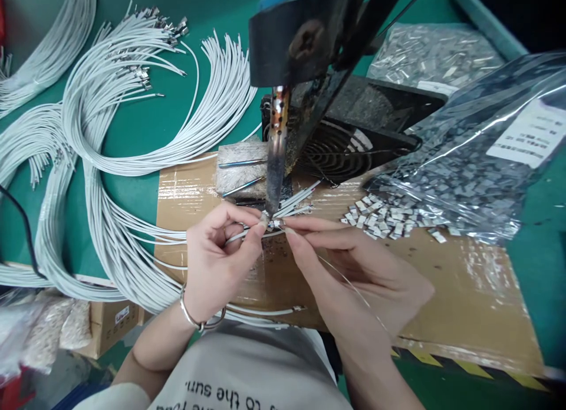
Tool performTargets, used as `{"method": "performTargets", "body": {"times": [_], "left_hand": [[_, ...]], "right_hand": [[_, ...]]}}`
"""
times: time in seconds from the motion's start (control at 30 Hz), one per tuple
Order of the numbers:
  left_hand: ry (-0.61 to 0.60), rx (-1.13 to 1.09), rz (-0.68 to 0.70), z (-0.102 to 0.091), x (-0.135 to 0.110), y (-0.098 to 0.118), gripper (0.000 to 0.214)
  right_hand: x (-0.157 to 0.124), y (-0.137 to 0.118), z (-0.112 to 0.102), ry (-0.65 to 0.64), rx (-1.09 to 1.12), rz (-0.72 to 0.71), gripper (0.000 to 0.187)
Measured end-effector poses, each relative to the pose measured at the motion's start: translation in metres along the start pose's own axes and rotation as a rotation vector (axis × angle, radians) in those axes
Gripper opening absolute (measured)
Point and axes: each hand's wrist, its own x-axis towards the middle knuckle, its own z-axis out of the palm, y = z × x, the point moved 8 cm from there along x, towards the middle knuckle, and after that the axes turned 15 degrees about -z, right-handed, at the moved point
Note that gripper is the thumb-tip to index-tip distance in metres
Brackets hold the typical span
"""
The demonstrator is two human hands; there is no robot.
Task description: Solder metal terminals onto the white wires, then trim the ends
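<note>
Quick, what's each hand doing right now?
Left hand: pinched shut on a white wire.
Right hand: fingers pinched on a thin solder wire near the iron tip.

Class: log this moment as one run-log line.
left hand: pinches thin white wire | right hand: pinches small metal terminal | under mounted soldering iron tip

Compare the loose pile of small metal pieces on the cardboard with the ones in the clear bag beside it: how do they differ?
The loose metal pieces lie spilled in the open on the cardboard, a small scatter just right of the right hand; the bagged pieces are far more numerous and heaped behind clear plastic. The loose ones look bright and distinct, the bagged ones duller behind glare. Both look like the same small silvery rectangular parts.
</note>
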Motion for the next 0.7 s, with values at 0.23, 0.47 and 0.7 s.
{"method": "performTargets", "body": {"times": [0.23, 0.47, 0.7], "left_hand": [[-0.026, 0.007, -0.023, 0.000, -0.002, -0.006, 0.011], [-0.107, 0.037, -0.084, 0.002, -0.011, -0.021, 0.010], [-0.089, 0.053, -0.035, 0.000, -0.026, -0.025, 0.011]], "right_hand": [[-0.002, 0.001, 0.000, 0.003, 0.001, 0.032, 0.018], [-0.005, 0.005, 0.002, 0.011, 0.093, 0.096, 0.016], [-0.011, 0.012, -0.006, -0.018, -0.069, 0.121, 0.011]]}}
